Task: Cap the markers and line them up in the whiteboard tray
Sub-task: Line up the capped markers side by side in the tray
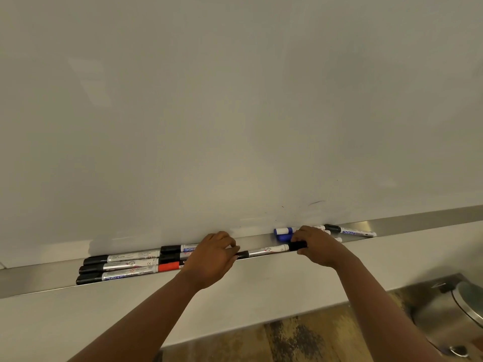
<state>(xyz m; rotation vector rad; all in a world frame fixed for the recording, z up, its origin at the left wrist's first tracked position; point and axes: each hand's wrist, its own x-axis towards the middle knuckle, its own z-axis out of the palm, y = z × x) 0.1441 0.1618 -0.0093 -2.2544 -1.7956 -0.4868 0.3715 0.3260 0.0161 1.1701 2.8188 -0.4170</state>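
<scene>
Both hands' fingers are clamping one black marker (266, 250) over the whiteboard tray (39, 278): left hand (211, 257) on its barrel end, right hand (317, 246) on its cap; more markers (125, 265) are lying in the tray at left.

Silver markers (122, 265) capped black, red and blue, lengthwise in the steel tray (39, 276), one (266, 250) mid-tray.

The whiteboard (235, 100) looks smooth and faintly glossy. Its tray (418, 224) is brushed metal with a dull sheen. The markers (125, 263) have shiny silver barrels and matt plastic caps. The bin (454, 309) is satin steel; the floor (300, 340) is worn wood.
</scene>
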